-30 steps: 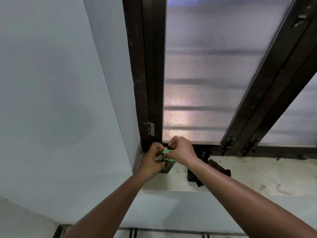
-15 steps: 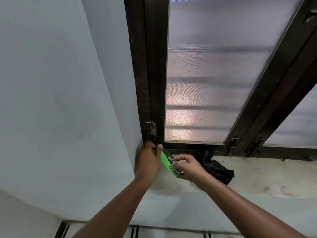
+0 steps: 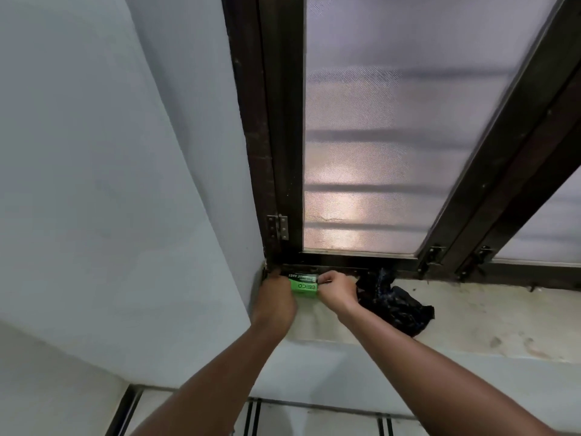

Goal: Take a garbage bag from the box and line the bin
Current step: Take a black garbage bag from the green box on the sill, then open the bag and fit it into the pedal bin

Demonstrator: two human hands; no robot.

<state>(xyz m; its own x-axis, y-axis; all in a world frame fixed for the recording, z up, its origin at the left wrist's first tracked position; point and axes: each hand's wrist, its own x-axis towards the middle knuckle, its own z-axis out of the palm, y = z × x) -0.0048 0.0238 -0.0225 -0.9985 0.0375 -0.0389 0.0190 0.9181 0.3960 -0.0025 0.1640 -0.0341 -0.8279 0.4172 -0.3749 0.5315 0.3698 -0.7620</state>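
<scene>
While it lies flat on the window ledge (image 3: 471,313) in the corner by the dark window frame (image 3: 276,152), the small box (image 3: 303,284) shows a bright green side with dark letters and a black top. The left hand (image 3: 275,298) holds its left end, and the right hand (image 3: 338,289) pinches its right end with curled fingers. Just right of the 2 hands sits a crumpled black bag (image 3: 396,305), touching the ledge.

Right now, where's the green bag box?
Head view, centre-left: the green box lies on the window sill in the frame's corner, between the left hand and right hand.
</scene>
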